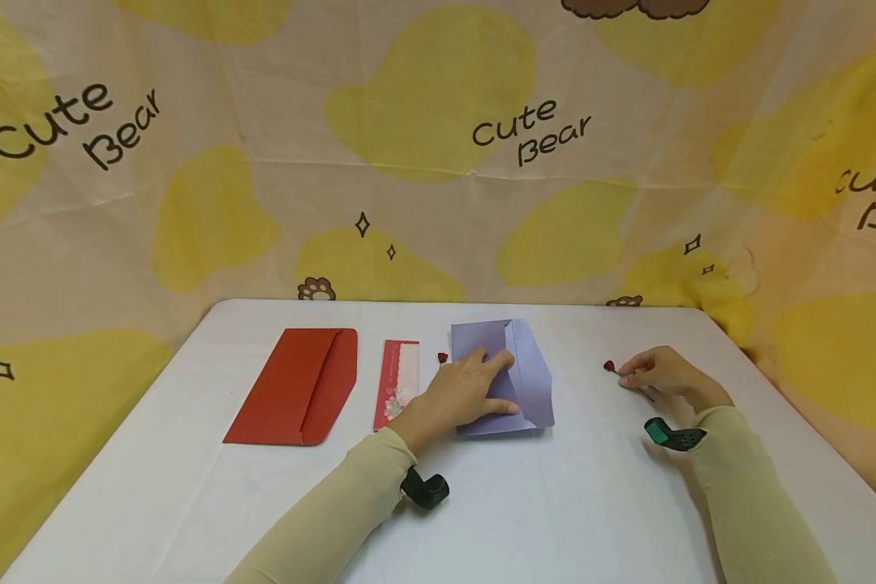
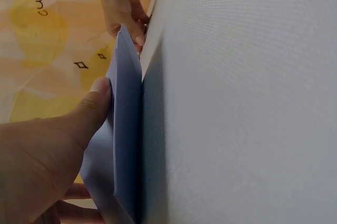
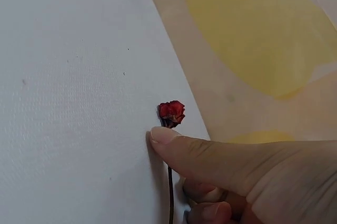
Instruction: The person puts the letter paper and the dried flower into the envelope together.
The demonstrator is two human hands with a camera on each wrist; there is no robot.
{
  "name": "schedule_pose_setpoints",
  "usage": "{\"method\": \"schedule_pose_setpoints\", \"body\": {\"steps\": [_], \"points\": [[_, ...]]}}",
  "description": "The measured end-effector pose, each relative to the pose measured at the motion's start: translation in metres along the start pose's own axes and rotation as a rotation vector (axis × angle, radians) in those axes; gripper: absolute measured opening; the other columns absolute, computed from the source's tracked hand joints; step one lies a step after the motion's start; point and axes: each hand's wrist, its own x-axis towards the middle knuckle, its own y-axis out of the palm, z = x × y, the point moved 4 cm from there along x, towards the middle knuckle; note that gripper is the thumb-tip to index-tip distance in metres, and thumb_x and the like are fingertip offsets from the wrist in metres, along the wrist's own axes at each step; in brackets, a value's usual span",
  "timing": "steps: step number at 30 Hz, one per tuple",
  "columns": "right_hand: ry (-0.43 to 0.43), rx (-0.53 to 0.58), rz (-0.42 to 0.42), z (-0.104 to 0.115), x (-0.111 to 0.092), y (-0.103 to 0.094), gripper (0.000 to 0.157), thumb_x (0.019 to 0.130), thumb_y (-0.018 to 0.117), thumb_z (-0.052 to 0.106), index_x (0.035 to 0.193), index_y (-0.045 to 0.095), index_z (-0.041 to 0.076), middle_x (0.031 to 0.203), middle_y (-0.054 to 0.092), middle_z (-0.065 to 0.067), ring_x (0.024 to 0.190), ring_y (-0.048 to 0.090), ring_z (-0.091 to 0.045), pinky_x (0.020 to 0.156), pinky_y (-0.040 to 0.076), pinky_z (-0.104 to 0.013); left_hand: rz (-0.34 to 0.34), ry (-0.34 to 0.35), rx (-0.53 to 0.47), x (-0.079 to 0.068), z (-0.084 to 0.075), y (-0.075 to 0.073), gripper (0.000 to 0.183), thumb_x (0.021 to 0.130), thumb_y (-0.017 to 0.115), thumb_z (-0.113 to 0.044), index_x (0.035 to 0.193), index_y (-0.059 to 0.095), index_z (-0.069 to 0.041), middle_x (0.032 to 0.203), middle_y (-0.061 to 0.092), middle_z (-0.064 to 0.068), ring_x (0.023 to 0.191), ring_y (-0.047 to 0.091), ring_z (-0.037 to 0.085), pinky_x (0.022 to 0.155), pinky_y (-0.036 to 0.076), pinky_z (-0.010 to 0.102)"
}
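On the white table lies a lavender envelope [image 1: 536, 373], its flap side toward the right. My left hand [image 1: 467, 389] rests on it with fingers spread; in the left wrist view the thumb [image 2: 97, 97] presses near the fold of the envelope [image 2: 126, 129]. Farther right, my right hand [image 1: 664, 377] pinches the thin dark stem of a small dried red rose [image 1: 609, 367] just below its bloom. The right wrist view shows that rose [image 3: 171, 113] close up, beside the thumb tip, with the stem running down past the thumb.
A red envelope [image 1: 285, 389] lies at the left of the table [image 1: 190, 503]. Between the two envelopes are a pink floral card [image 1: 390, 381] and another small red rose [image 1: 442, 357], partly hidden by my left hand. A patterned cloth [image 1: 423, 203] hangs behind the table.
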Motion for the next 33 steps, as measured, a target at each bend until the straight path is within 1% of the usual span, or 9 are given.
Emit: {"method": "schedule_pose_setpoints", "body": {"steps": [8, 15, 25, 33], "points": [[0.021, 0.011, -0.010, -0.0015, 0.0014, 0.0014, 0.030, 0.092, 0.076, 0.025, 0.109, 0.072, 0.001, 0.098, 0.063, -0.005, 0.096, 0.048, -0.026, 0.077, 0.039, -0.033, -0.005, 0.006, 0.000, -0.0004, -0.0005, 0.0005, 0.066, 0.086, 0.071, -0.062, 0.137, 0.047, -0.029, 0.115, 0.060, 0.006, 0.089, 0.061, 0.019, 0.075, 0.057, 0.038], [0.008, 0.009, -0.014, -0.0005, 0.0006, 0.0021, 0.028, 0.092, 0.076, 0.023, 0.108, 0.074, 0.001, 0.097, 0.066, -0.005, 0.093, 0.050, -0.024, 0.075, 0.042, -0.030, 0.001, -0.006, 0.004, -0.0007, -0.0006, -0.0005, 0.067, 0.085, 0.071, -0.063, 0.137, 0.046, -0.030, 0.113, 0.059, 0.006, 0.086, 0.062, 0.019, 0.070, 0.054, 0.036], [0.010, 0.006, -0.022, -0.0002, 0.0012, 0.0030, 0.026, 0.093, 0.075, 0.023, 0.106, 0.074, 0.000, 0.094, 0.066, -0.004, 0.092, 0.051, -0.024, 0.076, 0.042, -0.030, 0.001, -0.008, -0.001, -0.0002, 0.0000, -0.0003, 0.066, 0.085, 0.071, -0.063, 0.136, 0.046, -0.030, 0.112, 0.059, 0.006, 0.086, 0.062, 0.019, 0.072, 0.055, 0.036], [0.011, -0.001, -0.025, 0.0006, 0.0004, 0.0028, 0.025, 0.093, 0.074, 0.022, 0.105, 0.074, 0.000, 0.093, 0.067, -0.004, 0.090, 0.053, -0.022, 0.075, 0.043, -0.029, 0.001, -0.010, -0.007, -0.0001, 0.0002, -0.0004, 0.065, 0.085, 0.071, -0.062, 0.136, 0.046, -0.030, 0.111, 0.058, 0.006, 0.085, 0.061, 0.018, 0.070, 0.054, 0.035]]}}
